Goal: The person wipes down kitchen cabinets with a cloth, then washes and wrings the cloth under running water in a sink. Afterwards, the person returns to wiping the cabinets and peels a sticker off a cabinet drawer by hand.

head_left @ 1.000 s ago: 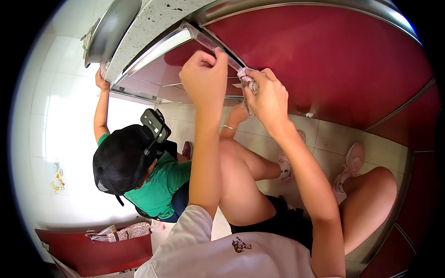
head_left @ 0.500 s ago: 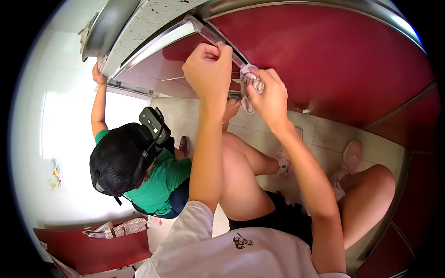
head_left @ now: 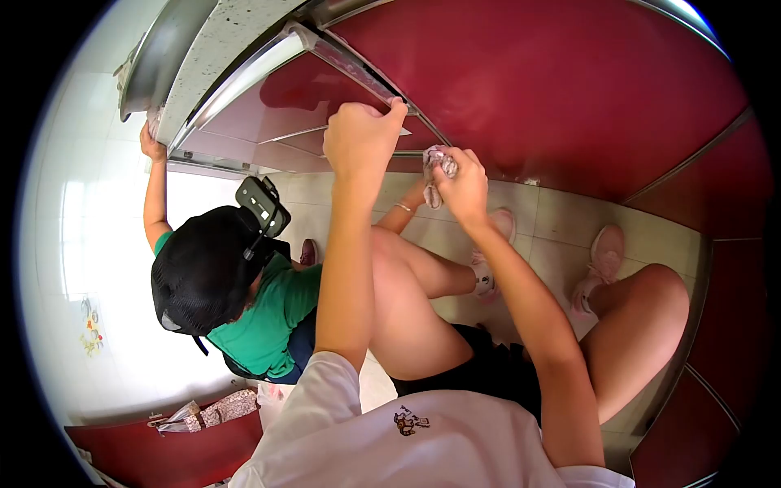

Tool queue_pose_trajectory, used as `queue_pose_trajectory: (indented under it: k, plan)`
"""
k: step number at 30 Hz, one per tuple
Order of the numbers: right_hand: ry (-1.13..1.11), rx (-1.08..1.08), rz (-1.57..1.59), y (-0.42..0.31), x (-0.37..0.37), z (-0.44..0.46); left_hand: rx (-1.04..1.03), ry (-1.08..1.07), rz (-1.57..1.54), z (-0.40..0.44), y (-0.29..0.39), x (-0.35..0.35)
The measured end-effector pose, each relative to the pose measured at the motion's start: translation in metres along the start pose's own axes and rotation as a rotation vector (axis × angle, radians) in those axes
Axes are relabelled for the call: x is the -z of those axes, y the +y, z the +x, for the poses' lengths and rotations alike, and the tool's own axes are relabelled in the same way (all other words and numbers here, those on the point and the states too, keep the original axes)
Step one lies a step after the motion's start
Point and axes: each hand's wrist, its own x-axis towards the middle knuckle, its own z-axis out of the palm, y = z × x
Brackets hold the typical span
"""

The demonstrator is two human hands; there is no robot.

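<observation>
My left hand [head_left: 358, 145] is closed, its thumb and fingertips at the pale metal edge strip [head_left: 358, 69] of an open red cabinet door [head_left: 313, 93]. Most of its fingers are turned away from view. A crumpled, patterned whitish cloth [head_left: 434, 175] is bunched in my right hand [head_left: 464, 185], lower down and to the right of the left hand. The cloth hangs just below the end of the strip, near the bottom of a large red cabinet panel [head_left: 537, 89].
A person in a black cap [head_left: 207, 272] and green shirt crouches at the left, one hand [head_left: 152, 145] up at the speckled countertop [head_left: 220, 57]. The person's other hand [head_left: 411, 199] is low, behind my arms. Tiled floor [head_left: 561, 211] lies below.
My right hand has moved the cloth down, away from the strip's end. My left hand has shifted slightly down while staying at the strip. The whole view has moved a little.
</observation>
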Motion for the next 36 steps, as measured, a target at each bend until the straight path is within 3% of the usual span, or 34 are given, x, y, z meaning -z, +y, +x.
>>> queue_pose_trajectory:
  k: [1,5,11,14,20,24,29,36]
  plan:
    - [-0.002,-0.009,0.014,0.004,-0.003,0.003,0.041,-0.115,0.091,0.004,-0.001,-0.006]
    - [-0.054,-0.007,0.031,0.014,-0.019,0.003,0.094,-0.193,0.096,0.016,-0.007,-0.027]
    - [-0.085,-0.025,0.001,-0.008,-0.012,-0.018,0.005,-0.113,0.065,0.007,-0.001,0.005]
    - [-0.071,-0.012,-0.044,-0.013,-0.006,-0.026,-0.077,0.222,-0.134,0.001,0.001,0.021]
    - [-0.034,-0.077,-0.045,0.009,-0.009,-0.023,-0.143,0.376,-0.261,0.002,0.005,0.006]
    - [-0.056,-0.095,-0.066,0.003,-0.006,-0.028,-0.164,0.341,-0.330,0.003,0.005,0.006]
    - [-0.104,-0.087,-0.119,0.002,-0.007,-0.038,-0.159,0.176,-0.192,-0.012,-0.004,0.008]
    - [-0.117,-0.094,-0.105,0.006,-0.013,-0.033,-0.196,0.335,-0.239,0.007,0.002,0.005]
